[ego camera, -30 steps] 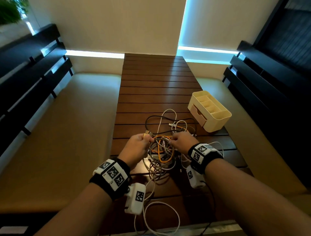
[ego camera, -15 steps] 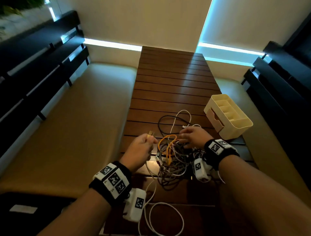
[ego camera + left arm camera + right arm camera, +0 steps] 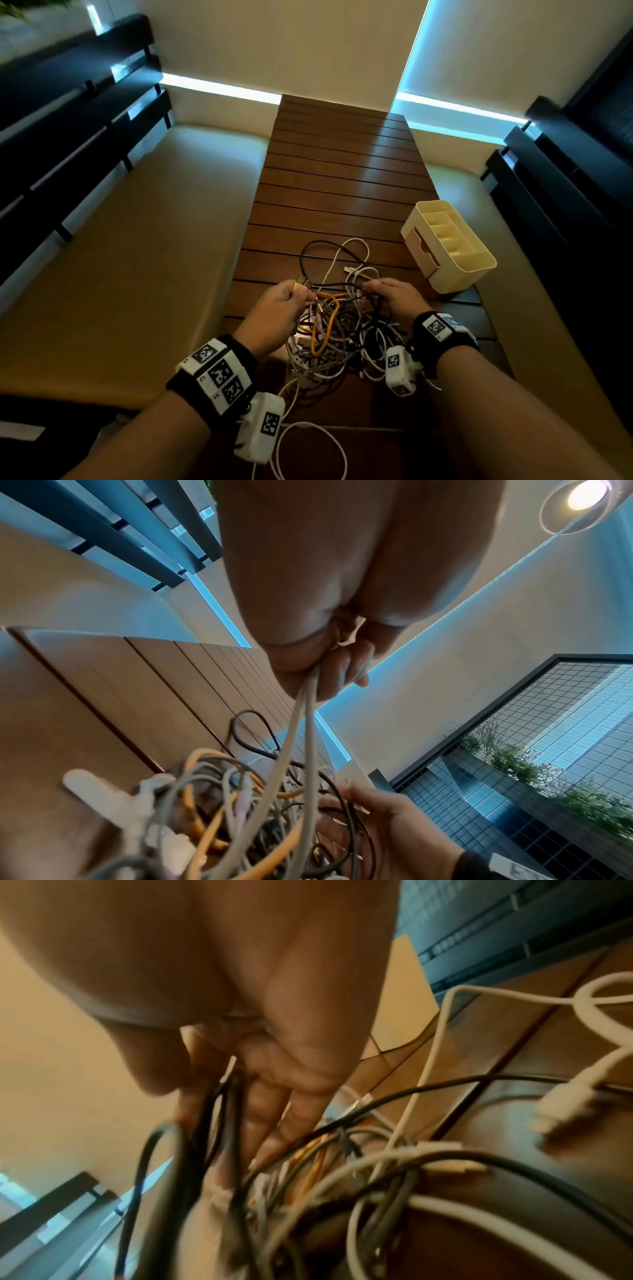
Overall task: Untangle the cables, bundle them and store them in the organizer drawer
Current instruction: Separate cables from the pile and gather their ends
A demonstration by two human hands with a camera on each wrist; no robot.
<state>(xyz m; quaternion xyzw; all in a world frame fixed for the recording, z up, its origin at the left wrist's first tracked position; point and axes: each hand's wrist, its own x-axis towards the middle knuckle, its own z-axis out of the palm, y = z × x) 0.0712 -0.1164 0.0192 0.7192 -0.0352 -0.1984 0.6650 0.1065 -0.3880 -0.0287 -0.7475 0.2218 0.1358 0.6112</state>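
The tangle (image 3: 337,337) of white, grey, black and orange cables sits on the near part of the slatted table (image 3: 339,178), between the person's two hands, with a few loops spilling toward the far side and one white loop (image 3: 308,448) trailing off the near edge. The left hand (image 3: 274,310) is raised just above the heap, fingers curled tight; in the left wrist view they clamp a pair of pale grey strands (image 3: 301,723) that run down into the pile. A small gold-coloured plug (image 3: 301,282) pokes out past the knuckles. The right hand (image 3: 394,298) is at the other side of the heap, fingers bent around black cable (image 3: 219,1110); the right wrist view is blurred, but dark strands clearly pass through the grip. A black strand (image 3: 337,285) stretches between the two hands.

The cream organizer (image 3: 448,246) stands on the table to the right of the tangle, well apart from it, its drawer (image 3: 423,251) facing the cables and its top compartments open. Padded benches (image 3: 130,240) flank the table.
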